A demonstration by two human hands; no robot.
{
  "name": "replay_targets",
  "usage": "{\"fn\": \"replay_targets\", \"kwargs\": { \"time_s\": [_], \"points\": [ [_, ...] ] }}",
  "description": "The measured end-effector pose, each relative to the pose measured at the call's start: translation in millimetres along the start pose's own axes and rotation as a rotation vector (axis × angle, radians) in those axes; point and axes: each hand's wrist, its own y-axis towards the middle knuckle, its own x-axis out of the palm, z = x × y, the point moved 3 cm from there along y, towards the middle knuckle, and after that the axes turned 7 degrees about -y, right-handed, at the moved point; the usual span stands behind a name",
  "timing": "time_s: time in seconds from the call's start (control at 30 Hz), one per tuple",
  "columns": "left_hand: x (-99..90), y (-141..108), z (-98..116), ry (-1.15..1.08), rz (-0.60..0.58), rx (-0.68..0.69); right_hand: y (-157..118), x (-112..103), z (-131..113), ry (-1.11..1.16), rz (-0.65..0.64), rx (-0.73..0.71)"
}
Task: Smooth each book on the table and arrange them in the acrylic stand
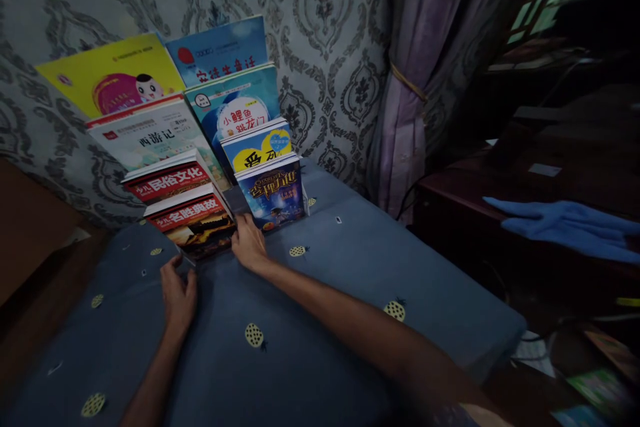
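A front-left book (pixel 193 220) with a red title band and a dark, golden-brown picture stands upright at the front of the left row. My right hand (pixel 249 243) is at its right edge, fingers closed against its side and fingertips partly hidden in the gap between rows. By its lower left corner is my left hand (pixel 179 293), thumb apart from bent fingers; whether it touches the book I cannot tell. Behind stand another red-banded book (pixel 173 180), a pale book (pixel 155 137) and a yellow book (pixel 117 77). A dark blue book (pixel 275 193) fronts the right row.
Behind the dark blue book are a yellow-and-blue book (pixel 257 150), a teal book (pixel 240 103) and a blue book (pixel 220 47) near the patterned wall (pixel 325 7). Blue pineapple-print cloth (pixel 320 320) covers the surface. Right are a tied curtain (pixel 410 80) and blue glove (pixel 565 227).
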Motion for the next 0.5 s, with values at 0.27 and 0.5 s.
{"fn": "replay_targets", "kwargs": {
  "time_s": [0.27,0.5],
  "points": [
    [-0.8,-0.7,4.3,0.024,-0.006,0.007,0.0,1.4,1.7,0.051,-0.026,-0.028],
    [0.7,0.3,-0.4,-0.001,-0.002,-0.013,3.5,7.0,5.3,0.121,0.033,-0.014]
  ]
}}
